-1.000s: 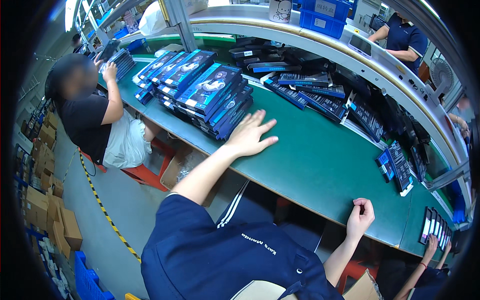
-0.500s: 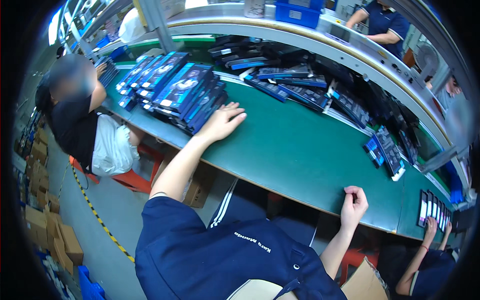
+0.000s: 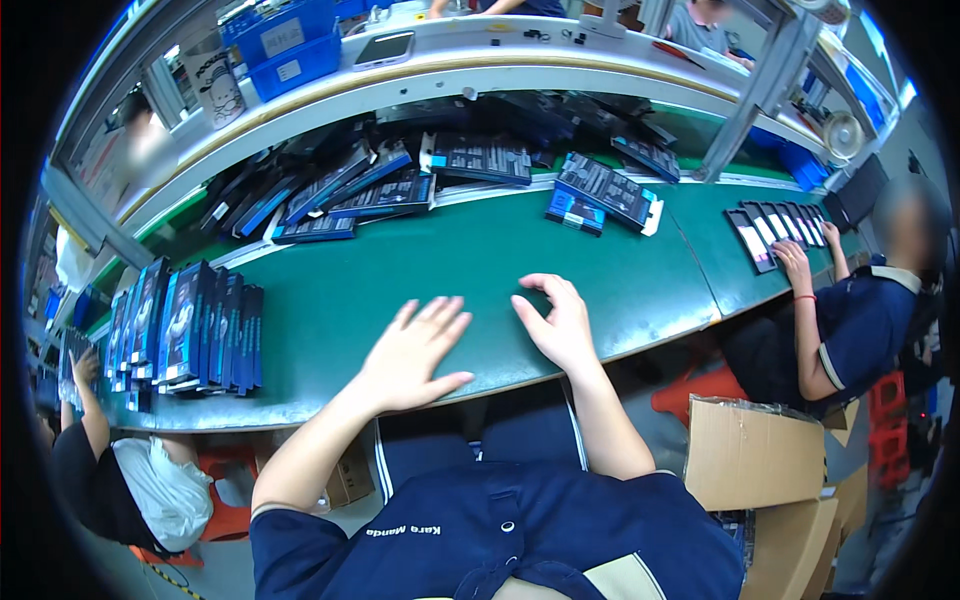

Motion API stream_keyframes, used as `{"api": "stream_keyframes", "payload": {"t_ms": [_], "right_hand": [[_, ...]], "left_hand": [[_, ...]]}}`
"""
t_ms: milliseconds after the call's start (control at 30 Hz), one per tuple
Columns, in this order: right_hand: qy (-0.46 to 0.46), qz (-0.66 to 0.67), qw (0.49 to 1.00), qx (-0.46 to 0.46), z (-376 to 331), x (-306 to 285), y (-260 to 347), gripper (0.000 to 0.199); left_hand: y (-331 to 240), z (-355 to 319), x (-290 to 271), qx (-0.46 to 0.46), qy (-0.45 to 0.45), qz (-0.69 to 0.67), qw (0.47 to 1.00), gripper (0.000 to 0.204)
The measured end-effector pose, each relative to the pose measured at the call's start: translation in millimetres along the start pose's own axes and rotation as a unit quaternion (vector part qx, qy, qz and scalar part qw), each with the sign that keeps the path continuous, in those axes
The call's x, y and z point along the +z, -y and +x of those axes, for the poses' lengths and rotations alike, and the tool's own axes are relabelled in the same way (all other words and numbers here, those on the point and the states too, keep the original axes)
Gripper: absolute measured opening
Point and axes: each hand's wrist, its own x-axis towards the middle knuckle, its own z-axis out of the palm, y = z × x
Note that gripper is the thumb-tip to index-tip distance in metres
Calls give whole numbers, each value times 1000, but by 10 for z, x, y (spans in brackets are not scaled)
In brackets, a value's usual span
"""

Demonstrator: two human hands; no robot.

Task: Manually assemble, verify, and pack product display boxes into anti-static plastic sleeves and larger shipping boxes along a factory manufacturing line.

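Observation:
Over the near middle of the green table, my left hand is spread flat with nothing in it. To its right, my right hand curves its fingers, thumb and forefinger apart, and holds nothing. Stacks of dark blue printed boxes stand at the left, away from my left hand. Beyond my right hand lie a long flat box with a white end flap and a smaller blue box. A loose heap of similar boxes fills the space beneath the shelf.
A white shelf spans the far side, carrying blue bins, a cup and a phone. At right, a co-worker's hands touch a row of black trays. Cardboard cartons stand beside me at right.
My view has swung to the right. My left hand has left the box stacks for the table's middle. My right hand has uncurled and come over the table.

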Motion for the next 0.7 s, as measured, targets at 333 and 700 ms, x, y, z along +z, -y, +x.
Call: {"api": "stream_keyframes", "payload": {"t_ms": [333, 700], "right_hand": [[-212, 163, 961, 73, 18, -428, -610, 33], [-223, -188, 956, -27, -610, -908, 312, 25]], "left_hand": [[524, 980, 185, -57, -48, -29, 997, 72], [-955, 1162, 243, 337, 3, -66, 939, 65]]}}
